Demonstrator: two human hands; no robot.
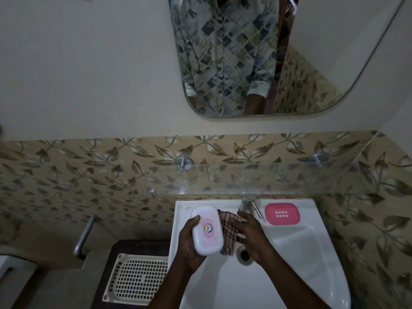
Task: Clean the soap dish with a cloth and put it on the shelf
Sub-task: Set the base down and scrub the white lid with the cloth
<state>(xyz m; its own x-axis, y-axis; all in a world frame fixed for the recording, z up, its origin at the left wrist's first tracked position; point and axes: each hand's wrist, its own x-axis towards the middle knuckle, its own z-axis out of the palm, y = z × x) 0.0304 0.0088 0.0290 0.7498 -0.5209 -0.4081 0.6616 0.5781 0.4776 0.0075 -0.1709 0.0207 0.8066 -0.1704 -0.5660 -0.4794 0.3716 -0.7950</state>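
Observation:
My left hand [189, 244] grips a white soap dish lid [207, 229] with a round logo, held over the left side of the white sink [301, 253]. My right hand [252, 235] holds a checked pinkish cloth [228, 233] pressed against the lid's right edge. The pink soap dish base [282, 214], with small drain holes, lies on the sink's back right rim. A clear glass shelf [256, 179] spans the tiled wall just above the sink.
A steel tap [248, 204] stands at the sink's back rim between my hands and the pink base. The drain [245, 255] lies under my right hand. A cream perforated basket [138, 277] sits low left. A mirror [267, 63] hangs above.

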